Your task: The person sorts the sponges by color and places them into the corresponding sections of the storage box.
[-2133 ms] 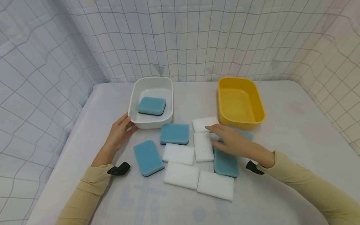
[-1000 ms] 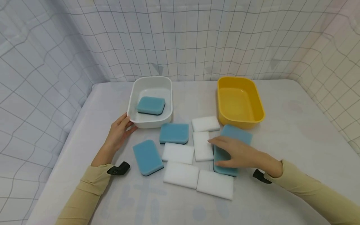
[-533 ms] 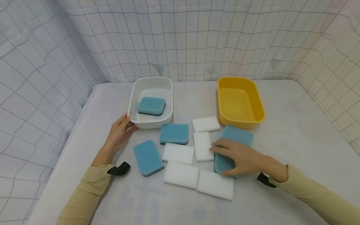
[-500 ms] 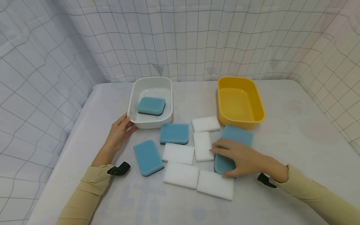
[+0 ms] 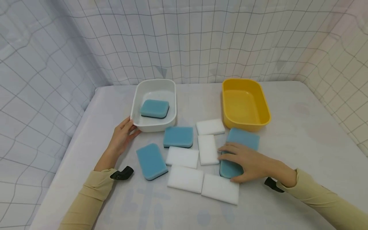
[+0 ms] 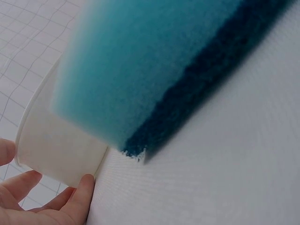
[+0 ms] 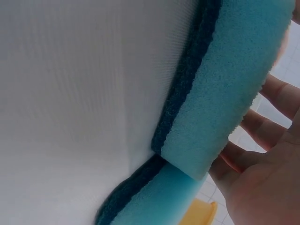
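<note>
In the head view, my left hand [image 5: 122, 135] touches the near left corner of a white basin [image 5: 170, 122], its fingertips against the outer wall. One blue sponge [image 5: 155, 108] with a dark scouring underside lies inside. My right hand [image 5: 253, 161] is spread over a blue sponge [image 5: 230, 169] on the table, fingertips near its left edge and thumb near its front edge. Another blue sponge [image 5: 245, 138] lies just beyond that one. In the right wrist view, the fingers [image 7: 269, 129] reach across the sponge's soft top [image 7: 229, 89]; their tips are hidden.
A yellow basin [image 5: 265, 118] stands at the back right. Several white sponge blocks [image 5: 185, 179] lie in the middle of the table. Two more blue sponges [image 5: 178, 136] [image 5: 151, 161] lie in front of the white basin. A grid-patterned curtain [image 5: 189, 41] rises behind.
My right hand has moved back toward the near right, from over the white blocks to the nearer right-hand blue sponge. My left hand has stayed at the white basin.
</note>
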Demonstrator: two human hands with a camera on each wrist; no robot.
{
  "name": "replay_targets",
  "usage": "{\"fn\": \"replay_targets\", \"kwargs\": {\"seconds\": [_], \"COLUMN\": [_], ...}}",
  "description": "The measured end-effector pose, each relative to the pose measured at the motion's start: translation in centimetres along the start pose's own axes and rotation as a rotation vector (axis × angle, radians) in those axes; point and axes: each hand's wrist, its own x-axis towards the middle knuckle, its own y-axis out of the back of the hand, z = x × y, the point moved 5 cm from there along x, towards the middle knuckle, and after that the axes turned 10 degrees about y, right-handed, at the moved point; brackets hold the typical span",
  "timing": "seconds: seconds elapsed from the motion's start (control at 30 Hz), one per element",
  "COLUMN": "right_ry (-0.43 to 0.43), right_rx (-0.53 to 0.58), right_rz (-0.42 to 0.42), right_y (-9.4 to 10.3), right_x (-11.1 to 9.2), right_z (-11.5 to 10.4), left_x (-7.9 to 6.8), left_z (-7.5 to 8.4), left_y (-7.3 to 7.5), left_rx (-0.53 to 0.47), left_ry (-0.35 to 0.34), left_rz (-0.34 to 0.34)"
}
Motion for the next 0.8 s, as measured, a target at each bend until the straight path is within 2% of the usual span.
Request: {"fn": "replay_targets", "kwargs": {"seconds": [0.23, 0.8], "right_ry": [-0.015, 0.043], "right_rx": [0.027, -0.020], "right_rz": [0.015, 0.122], "right_y": [0.2, 1.1], "right_x": [0.0, -0.1], "right_z": [-0.2, -0.8], "left_x": [0.0, -0.2], "left_z": [-0.1, 0.0], "left_y": [0.1, 0.0], "left_rx": [0.094, 0.105], "left_ry": [0.006, 0.013], "left_rz": [0.019, 0.023]}}
